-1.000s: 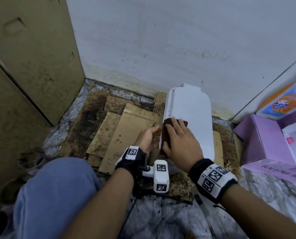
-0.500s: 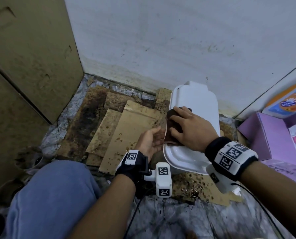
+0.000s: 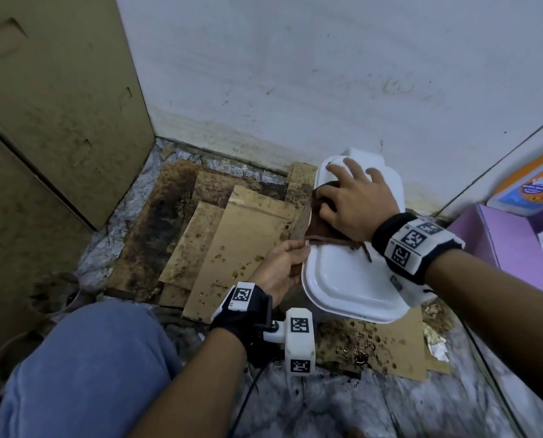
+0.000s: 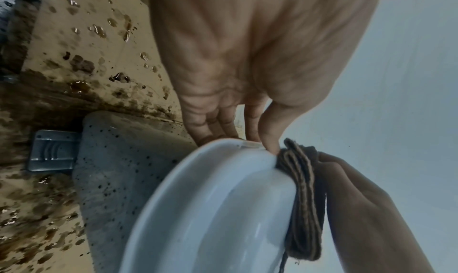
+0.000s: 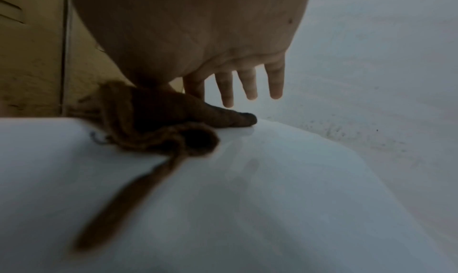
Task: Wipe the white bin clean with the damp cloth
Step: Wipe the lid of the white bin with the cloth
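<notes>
The white bin (image 3: 352, 286) stands by the wall, its glossy lid facing up. A folded brown damp cloth (image 3: 320, 229) lies on the lid's left side and hangs over the edge. My right hand (image 3: 355, 203) presses it flat with palm and thumb, fingers spread straight toward the lid's far end. In the right wrist view the cloth (image 5: 161, 124) sits bunched under the palm on the bin (image 5: 247, 199). My left hand (image 3: 283, 267) pinches the lid's left rim. The left wrist view shows its thumb on top and its fingers under the bin (image 4: 223, 208), beside the cloth (image 4: 304, 199).
Stained, wet cardboard sheets (image 3: 232, 248) cover the floor left of and under the bin. A white wall (image 3: 327, 90) is close behind, a brown panel (image 3: 58, 105) at left, a purple box (image 3: 510, 248) at right. My blue-clad knee (image 3: 83, 368) is at lower left.
My right hand has slid the cloth along the lid from its near part toward the far end, fingers now spread. The left hand has stayed on the left rim.
</notes>
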The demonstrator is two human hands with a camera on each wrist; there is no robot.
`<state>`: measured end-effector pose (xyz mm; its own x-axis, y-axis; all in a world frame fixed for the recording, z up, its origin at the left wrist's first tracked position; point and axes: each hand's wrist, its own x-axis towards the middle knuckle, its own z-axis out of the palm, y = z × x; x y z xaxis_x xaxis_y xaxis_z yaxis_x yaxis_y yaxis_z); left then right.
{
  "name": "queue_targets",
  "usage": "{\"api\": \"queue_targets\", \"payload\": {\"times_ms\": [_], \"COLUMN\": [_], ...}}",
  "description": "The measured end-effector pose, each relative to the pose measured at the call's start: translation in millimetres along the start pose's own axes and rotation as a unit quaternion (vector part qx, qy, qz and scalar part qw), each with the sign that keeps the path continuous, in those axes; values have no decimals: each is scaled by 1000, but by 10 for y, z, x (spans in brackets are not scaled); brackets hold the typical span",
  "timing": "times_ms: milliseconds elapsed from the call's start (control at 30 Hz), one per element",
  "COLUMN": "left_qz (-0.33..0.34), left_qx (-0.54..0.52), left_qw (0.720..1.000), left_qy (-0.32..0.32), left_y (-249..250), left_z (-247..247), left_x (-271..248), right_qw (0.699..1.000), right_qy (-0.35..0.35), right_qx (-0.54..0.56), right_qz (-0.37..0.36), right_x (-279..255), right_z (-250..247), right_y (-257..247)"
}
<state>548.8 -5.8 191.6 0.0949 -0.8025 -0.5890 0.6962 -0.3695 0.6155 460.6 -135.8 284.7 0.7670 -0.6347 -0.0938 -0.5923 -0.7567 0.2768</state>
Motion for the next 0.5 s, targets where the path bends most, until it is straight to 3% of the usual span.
{"api": "queue_targets", "payload": {"times_ms": [133,500], "left_qz": [-3,-33], "left_qx": [3,-15], "left_qw": [1000,999], "left_qy": [3,-36], "left_y": [0,16], "left_z": [-12,-29], "left_x": [36,-28], "right_qw": [999,990], "right_qy": [-18,1], "right_qx": [-29,-38], "right_qz": [-13,-137], "right_x": [84,-505], "right_z": [-55,-10], "right_y": [35,-83]}}
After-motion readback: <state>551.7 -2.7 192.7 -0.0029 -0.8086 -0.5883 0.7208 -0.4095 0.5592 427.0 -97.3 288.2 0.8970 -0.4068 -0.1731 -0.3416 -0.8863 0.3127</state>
